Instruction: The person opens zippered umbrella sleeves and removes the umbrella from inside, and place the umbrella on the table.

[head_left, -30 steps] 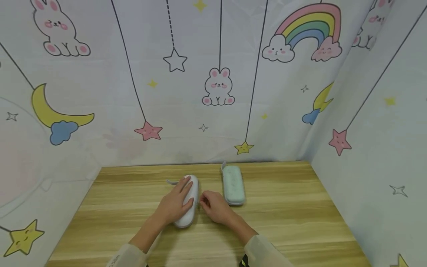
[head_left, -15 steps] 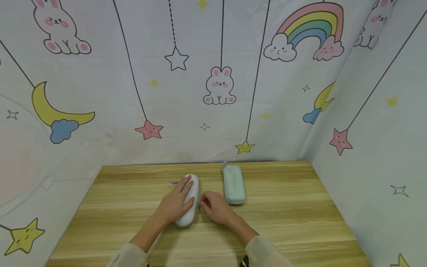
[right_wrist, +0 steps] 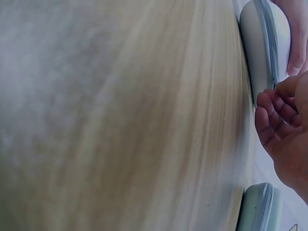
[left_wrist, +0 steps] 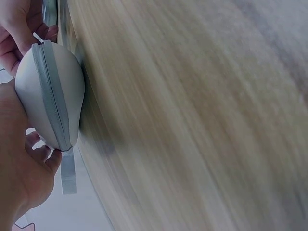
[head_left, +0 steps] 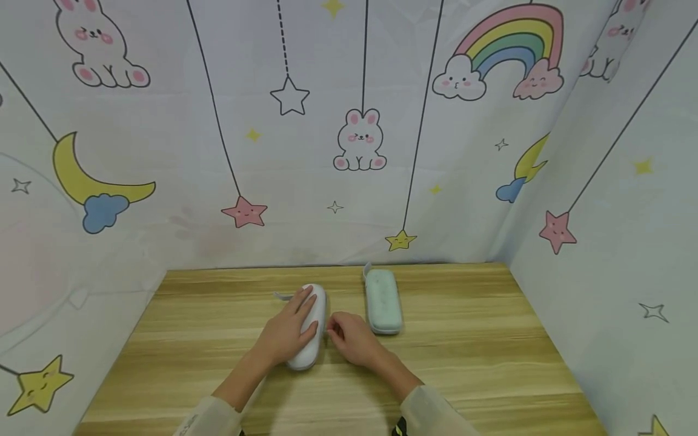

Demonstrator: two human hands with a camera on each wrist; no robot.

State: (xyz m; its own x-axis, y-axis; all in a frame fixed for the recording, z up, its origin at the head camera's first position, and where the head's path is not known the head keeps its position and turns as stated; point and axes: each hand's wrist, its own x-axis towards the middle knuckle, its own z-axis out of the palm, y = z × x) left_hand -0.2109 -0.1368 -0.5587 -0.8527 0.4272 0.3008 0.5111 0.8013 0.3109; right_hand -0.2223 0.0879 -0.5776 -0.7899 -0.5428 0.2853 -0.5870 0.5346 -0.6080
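A white hard-shell zippered case [head_left: 315,313] lies lengthwise on the table, with a grey zipper band [left_wrist: 50,91] round its side and a grey strap [left_wrist: 68,173] at its left side. Over its top rests my left hand [head_left: 282,332]; the fingers reach across to the left edge and the thumb lies on the right part. At the case's right side, my right hand [head_left: 354,339] has curled fingers. In the right wrist view its thumb and forefinger pinch at the zipper, where the zipper pull is mostly hidden. The zipper looks closed along the visible stretch.
A mint-green zippered case [head_left: 383,301] lies to the right of my right hand, its strap [head_left: 366,274] at the far left corner. The wood-grain table [head_left: 469,351] meets a printed white curtain [head_left: 305,242] at the back and sides.
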